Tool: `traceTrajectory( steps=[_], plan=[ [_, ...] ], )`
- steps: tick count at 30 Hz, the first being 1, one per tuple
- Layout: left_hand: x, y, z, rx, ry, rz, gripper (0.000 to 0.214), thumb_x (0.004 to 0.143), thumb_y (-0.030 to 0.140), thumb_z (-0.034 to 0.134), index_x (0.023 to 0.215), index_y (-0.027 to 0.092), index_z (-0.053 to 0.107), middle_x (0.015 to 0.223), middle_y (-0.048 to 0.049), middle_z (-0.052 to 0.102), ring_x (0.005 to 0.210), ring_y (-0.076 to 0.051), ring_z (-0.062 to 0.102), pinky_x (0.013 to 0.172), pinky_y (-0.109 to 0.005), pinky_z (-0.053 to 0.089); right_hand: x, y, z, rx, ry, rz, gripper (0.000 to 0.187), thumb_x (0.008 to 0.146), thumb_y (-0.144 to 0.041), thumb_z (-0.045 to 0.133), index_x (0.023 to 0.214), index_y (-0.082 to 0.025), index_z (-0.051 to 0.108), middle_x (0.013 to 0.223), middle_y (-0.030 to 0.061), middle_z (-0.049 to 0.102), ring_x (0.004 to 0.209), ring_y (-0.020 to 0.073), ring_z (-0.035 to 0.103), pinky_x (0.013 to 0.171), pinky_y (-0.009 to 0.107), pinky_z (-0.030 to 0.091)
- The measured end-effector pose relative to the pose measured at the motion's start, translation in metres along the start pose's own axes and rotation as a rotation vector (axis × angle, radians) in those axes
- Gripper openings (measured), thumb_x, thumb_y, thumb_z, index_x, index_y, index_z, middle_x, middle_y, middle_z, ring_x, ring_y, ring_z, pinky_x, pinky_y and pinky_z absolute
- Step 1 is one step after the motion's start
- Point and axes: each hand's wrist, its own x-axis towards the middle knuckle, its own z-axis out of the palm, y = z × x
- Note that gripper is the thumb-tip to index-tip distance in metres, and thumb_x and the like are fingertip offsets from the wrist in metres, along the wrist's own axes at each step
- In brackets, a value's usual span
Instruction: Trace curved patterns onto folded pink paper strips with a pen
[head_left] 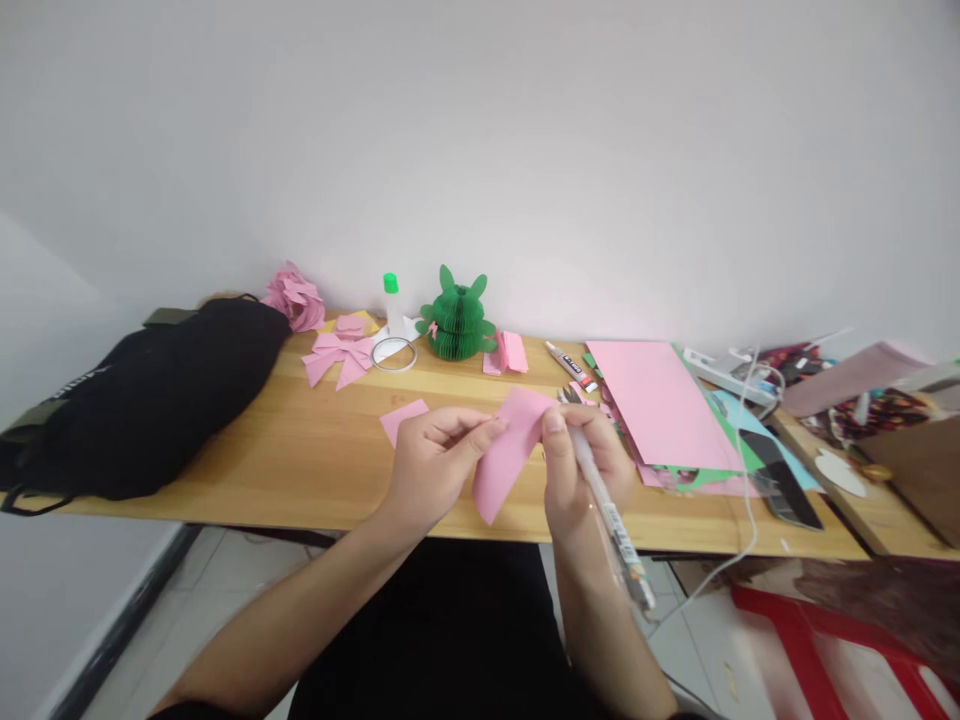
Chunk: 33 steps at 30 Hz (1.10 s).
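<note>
Both my hands hold a folded pink paper strip just above the near edge of the wooden table. My left hand pinches the strip's left upper side with fingers closed. My right hand pinches its right upper corner and also grips a clear pen, whose barrel slants down towards me. A small pink paper piece lies on the table left of my hands.
A black bag fills the table's left end. At the back stand pink paper bows, a tape ring, a green-capped glue stick and a green paper tree. Pink sheets, a phone and cables lie right.
</note>
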Motion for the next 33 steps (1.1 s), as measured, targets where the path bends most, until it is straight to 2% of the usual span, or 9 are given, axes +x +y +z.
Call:
traceTrajectory(
  steps=[3,6,10,14,19,23,28,31,33],
  plan=[
    [0.002,0.007,-0.005,0.018,-0.032,0.005,0.016,0.072,0.035,0.079,0.067,0.02,0.075,0.071,-0.0029,0.076,0.064,-0.017,0.069,0.061,-0.025,0.055,0.017,-0.002,-0.011,0.082,-0.158,0.037,0.016,0.087,-0.031,0.061,0.074,-0.022,0.061,0.061,-0.0026,0.062,0.055,0.0129,0.057,0.05,0.025,0.044],
    [0.005,0.018,-0.011,0.099,-0.148,-0.034,0.013,0.072,0.03,0.078,0.065,0.021,0.076,0.065,-0.0022,0.074,0.059,-0.016,0.066,0.053,-0.023,0.05,0.042,-0.01,-0.027,0.095,-0.445,0.067,0.008,0.081,-0.028,0.066,0.079,-0.02,0.065,0.06,-0.0033,0.063,0.054,0.0124,0.058,0.051,0.025,0.046],
    [0.01,0.032,-0.016,0.199,-0.33,-0.094,0.015,0.071,0.033,0.079,0.064,0.021,0.076,0.064,-0.0041,0.073,0.055,-0.018,0.064,0.048,-0.024,0.045,0.072,-0.025,-0.041,-0.123,-0.83,0.047,0.012,0.081,-0.03,0.066,0.077,-0.019,0.068,0.059,-0.0032,0.062,0.052,0.0107,0.054,0.048,0.022,0.041],
    [0.015,0.039,-0.018,0.278,-0.449,-0.056,0.016,0.076,0.029,0.073,0.063,0.021,0.077,0.061,-0.0043,0.072,0.053,-0.017,0.063,0.045,-0.022,0.041,0.084,-0.034,-0.042,-0.248,-1.057,-0.013,0.016,0.082,-0.028,0.062,0.072,-0.019,0.069,0.058,-0.0039,0.059,0.053,0.0099,0.051,0.047,0.022,0.038],
    [0.016,0.042,-0.018,0.405,-0.484,0.002,0.018,0.075,0.028,0.07,0.06,0.02,0.076,0.054,-0.002,0.068,0.047,-0.014,0.057,0.042,-0.02,0.033,0.088,-0.035,-0.038,-0.275,-1.163,-0.072,0.017,0.082,-0.023,0.061,0.067,-0.02,0.068,0.052,-0.0071,0.048,0.05,0.0075,0.041,0.045,0.021,0.031],
    [0.015,0.052,-0.015,0.527,-0.52,-0.083,0.018,0.076,0.026,0.068,0.061,0.019,0.074,0.058,0.0009,0.069,0.053,-0.011,0.057,0.047,-0.018,0.035,0.094,-0.033,-0.039,-0.257,-1.242,-0.033,0.013,0.079,-0.019,0.062,0.068,-0.018,0.068,0.052,-0.0075,0.042,0.049,0.0065,0.036,0.044,0.02,0.027],
    [0.014,0.059,-0.015,0.567,-0.518,-0.176,0.014,0.073,0.024,0.068,0.062,0.019,0.073,0.06,0.0021,0.07,0.059,-0.012,0.061,0.054,-0.019,0.041,0.109,-0.036,-0.052,-0.274,-1.281,0.121,0.014,0.081,-0.025,0.064,0.07,-0.017,0.067,0.053,-0.0041,0.055,0.045,0.0066,0.042,0.044,0.022,0.031],
    [0.014,0.056,-0.017,0.54,-0.512,-0.204,0.013,0.072,0.024,0.068,0.061,0.019,0.073,0.06,0.0019,0.069,0.056,-0.011,0.059,0.054,-0.019,0.043,0.115,-0.036,-0.059,-0.273,-1.231,0.248,0.017,0.081,-0.032,0.067,0.075,-0.017,0.068,0.061,0.002,0.067,0.049,0.0105,0.053,0.046,0.024,0.038],
    [0.014,0.054,-0.017,0.52,-0.512,-0.217,0.013,0.072,0.024,0.069,0.062,0.019,0.073,0.06,0.0016,0.07,0.056,-0.011,0.059,0.053,-0.02,0.042,0.114,-0.035,-0.06,-0.256,-1.194,0.267,0.02,0.082,-0.036,0.069,0.079,-0.017,0.069,0.065,0.0034,0.069,0.054,0.0121,0.057,0.048,0.024,0.041]
  ],
)
